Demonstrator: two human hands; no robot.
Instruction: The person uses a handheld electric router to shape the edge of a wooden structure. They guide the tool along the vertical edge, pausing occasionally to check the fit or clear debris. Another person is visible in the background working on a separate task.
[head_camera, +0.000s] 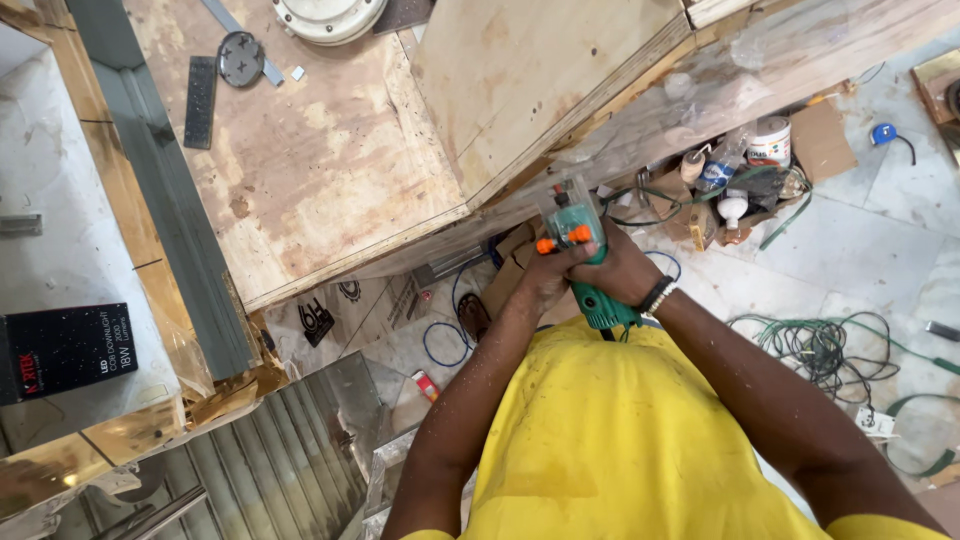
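Both my hands grip a green power tool (588, 262) with orange knobs and a clear front guard. My left hand (545, 278) wraps the tool's body from the left, just below the orange knobs. My right hand (625, 272), with a beaded bracelet at the wrist, holds the green handle from the right. The tool's front end presses against the edge of a plywood panel (540, 80) that is covered along its side by clear plastic film. I am looking straight down from above, over my yellow shirt.
A wide plywood top (320, 150) carries a black strip, a round dark disc and a white round fixture (325, 15). On the floor below lie a tangle of green cable (820, 345), cans and bottles in cardboard (750, 170), a blue cable loop and a black box (65, 350).
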